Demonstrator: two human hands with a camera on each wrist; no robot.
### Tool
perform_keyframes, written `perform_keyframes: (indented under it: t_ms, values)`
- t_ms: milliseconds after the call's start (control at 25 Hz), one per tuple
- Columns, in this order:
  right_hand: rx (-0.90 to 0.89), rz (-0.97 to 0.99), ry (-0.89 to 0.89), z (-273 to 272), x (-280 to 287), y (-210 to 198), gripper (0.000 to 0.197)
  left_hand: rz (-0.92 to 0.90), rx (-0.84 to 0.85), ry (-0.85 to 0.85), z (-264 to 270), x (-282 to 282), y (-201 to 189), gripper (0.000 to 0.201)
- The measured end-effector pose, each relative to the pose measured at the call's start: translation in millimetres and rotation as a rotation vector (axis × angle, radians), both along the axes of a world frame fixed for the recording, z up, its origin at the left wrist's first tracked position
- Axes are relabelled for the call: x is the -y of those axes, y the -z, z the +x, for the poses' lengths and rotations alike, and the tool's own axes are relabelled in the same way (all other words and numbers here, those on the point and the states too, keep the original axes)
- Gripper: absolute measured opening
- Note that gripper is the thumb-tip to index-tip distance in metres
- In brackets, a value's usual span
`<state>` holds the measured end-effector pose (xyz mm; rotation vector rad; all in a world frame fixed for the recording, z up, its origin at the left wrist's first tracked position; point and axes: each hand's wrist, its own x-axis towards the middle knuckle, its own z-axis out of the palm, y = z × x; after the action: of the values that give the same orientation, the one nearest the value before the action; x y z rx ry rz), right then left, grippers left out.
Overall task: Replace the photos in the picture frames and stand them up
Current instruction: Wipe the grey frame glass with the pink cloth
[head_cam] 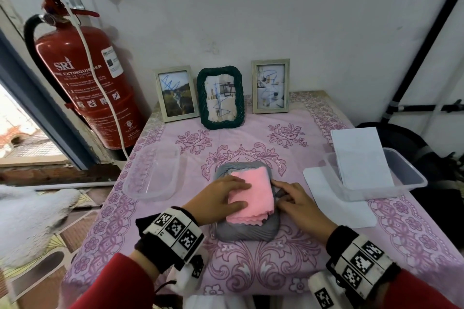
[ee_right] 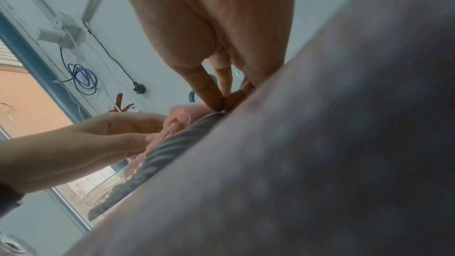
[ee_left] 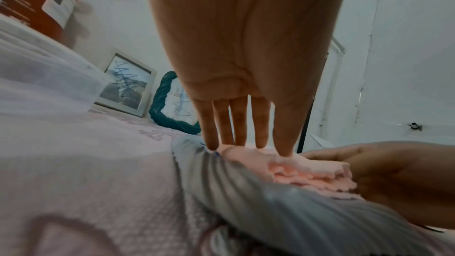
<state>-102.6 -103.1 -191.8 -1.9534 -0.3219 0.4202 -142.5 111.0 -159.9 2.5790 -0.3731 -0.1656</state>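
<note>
A grey ribbed picture frame point(head_cam: 247, 232) lies flat on the pink tablecloth near the front edge. A folded pink cloth point(head_cam: 251, 195) covers its middle. My left hand point(head_cam: 238, 194) lies flat on the cloth, its straight fingers point(ee_left: 236, 124) pressing down on it. My right hand point(head_cam: 282, 190) is at the frame's right rim, where thumb and fingertips point(ee_right: 216, 100) meet in a pinch on the rim. Three frames stand at the back by the wall: a silver one point(head_cam: 177, 94), a green one point(head_cam: 221, 98) and another silver one point(head_cam: 271, 86), each with a scribbled photo.
An empty clear tub point(head_cam: 153, 175) sits left of the grey frame. At the right, a second clear tub point(head_cam: 411, 175) holds white sheets point(head_cam: 359, 158), and another white sheet point(head_cam: 324, 198) lies beside it. A red fire extinguisher point(head_cam: 85, 83) hangs at the left.
</note>
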Motion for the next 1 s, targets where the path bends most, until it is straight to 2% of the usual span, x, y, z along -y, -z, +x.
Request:
perform_keyframes:
  t_ms: [120,200,240,360,480,600,680,760,840,920,1000]
  values:
    - [-0.11,-0.009,-0.009,6.1,0.0,-7.0,0.05,0.024,-0.001,-0.064,-5.3,-10.6,2.1,0.076]
    - [-0.199,-0.009,-0.02,11.9,-0.5,-16.3,0.05,0.054,-0.073,-0.08,-7.7,-20.3,2.6,0.095]
    - [-0.179,-0.06,-0.024,14.9,-1.5,-22.6,0.049,0.07,-0.12,-0.072,-8.2,-24.9,2.2,0.102]
    - [0.182,-0.353,-0.08,22.6,-10.0,-43.4,0.054,0.175,-0.208,-0.022,-7.8,-34.2,2.4,0.112]
    - [0.464,-0.542,-0.352,22.7,-31.8,-57.9,0.062,0.257,-0.2,0.011,-4.2,-38.3,3.3,0.115]
    - [0.471,-0.819,-0.66,23.0,-51.4,-47.7,0.08,0.262,-0.179,0.025,-3.2,-41.0,5.9,0.117]
    - [0.451,-0.835,-0.698,24.5,-56.6,-40.5,0.084,0.242,-0.162,0.033,-3.3,-41.5,7.8,0.118]
    - [0.465,-0.767,-0.663,27.6,-58.2,-38.4,0.074,0.223,-0.118,0.056,-2.8,-40.2,8.0,0.118]
    - [0.504,-0.674,-0.656,27.6,-61.5,-39.9,0.048,0.229,-0.072,0.082,-1.3,-38.1,7.3,0.113]
    - [0.52,-0.569,-0.678,17.9,-63.8,-39.2,0.024,0.301,-0.055,0.081,-0.7,-35.4,6.4,0.109]
    - [0.526,-0.481,-0.714,1.5,-59.6,-34.7,0.017,0.42,-0.048,0.064,0.3,-33.8,6.9,0.114]
